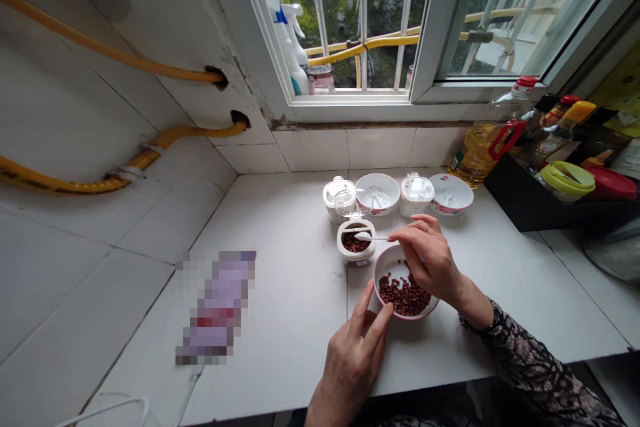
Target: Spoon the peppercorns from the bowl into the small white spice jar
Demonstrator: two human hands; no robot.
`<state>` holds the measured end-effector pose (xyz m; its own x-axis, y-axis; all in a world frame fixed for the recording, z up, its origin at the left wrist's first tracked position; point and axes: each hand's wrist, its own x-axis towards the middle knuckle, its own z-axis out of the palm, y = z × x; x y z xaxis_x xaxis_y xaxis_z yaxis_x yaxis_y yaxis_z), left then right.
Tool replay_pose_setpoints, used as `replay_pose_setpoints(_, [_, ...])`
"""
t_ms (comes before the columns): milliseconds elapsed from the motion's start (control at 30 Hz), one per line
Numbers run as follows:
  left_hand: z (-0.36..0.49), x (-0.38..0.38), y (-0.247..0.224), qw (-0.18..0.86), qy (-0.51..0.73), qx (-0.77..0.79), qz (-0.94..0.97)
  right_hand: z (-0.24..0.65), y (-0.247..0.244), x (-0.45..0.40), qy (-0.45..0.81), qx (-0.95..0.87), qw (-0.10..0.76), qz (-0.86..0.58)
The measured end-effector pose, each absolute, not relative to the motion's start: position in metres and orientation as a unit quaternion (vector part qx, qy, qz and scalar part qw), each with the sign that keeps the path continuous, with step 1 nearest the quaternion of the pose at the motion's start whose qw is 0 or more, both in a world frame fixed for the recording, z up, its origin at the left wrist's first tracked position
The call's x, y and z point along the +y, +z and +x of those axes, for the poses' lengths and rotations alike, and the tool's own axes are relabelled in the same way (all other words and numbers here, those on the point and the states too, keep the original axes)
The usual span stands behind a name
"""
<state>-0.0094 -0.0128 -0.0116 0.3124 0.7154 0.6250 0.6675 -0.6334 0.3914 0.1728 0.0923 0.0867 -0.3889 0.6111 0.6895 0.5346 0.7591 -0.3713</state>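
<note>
Here's my right hand (431, 255) pinching the white spoon (363, 237) by its handle, scoop over the open jar (356, 259), and there's my left hand (357, 350), finger and thumb parted, touching the rim of the bowl (389, 263), dark red granules (406, 299) inside, on the counter (290, 267) just beside that jar

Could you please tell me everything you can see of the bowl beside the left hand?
The bowl is round and white inside with a pink rim; its material is unclear. It sits on the white countertop, opening up, partly filled with small reddish-brown pieces gathered mostly toward the near side. Fingers of the left hand touch its near-left edge. The right hand hides its far-right part; contact there cannot be told.
</note>
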Motion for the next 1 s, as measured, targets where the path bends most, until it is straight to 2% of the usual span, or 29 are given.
replay_pose_setpoints(267, [-0.01,-0.013,-0.011,0.031,0.4,0.428,0.81,0.195,0.099,0.093,0.109,-0.832,0.41,-0.357])
replay_pose_setpoints(467, [-0.009,-0.012,-0.011,0.021,0.402,0.424,0.811,0.199,0.089,0.098,0.108,-0.874,0.299,-0.367])
replay_pose_setpoints(600, [-0.009,-0.012,-0.009,0.015,0.401,0.43,0.809,0.192,0.081,0.095,0.148,-0.883,0.266,-0.358])
replay_pose_setpoints(933, [-0.01,-0.013,-0.01,0.019,0.401,0.427,0.81,0.194,0.083,0.096,0.402,-0.698,0.347,-0.48])
replay_pose_setpoints(1000, [-0.01,-0.012,-0.011,0.018,0.399,0.427,0.811,0.195,0.083,0.098,0.408,-0.683,0.359,-0.487])
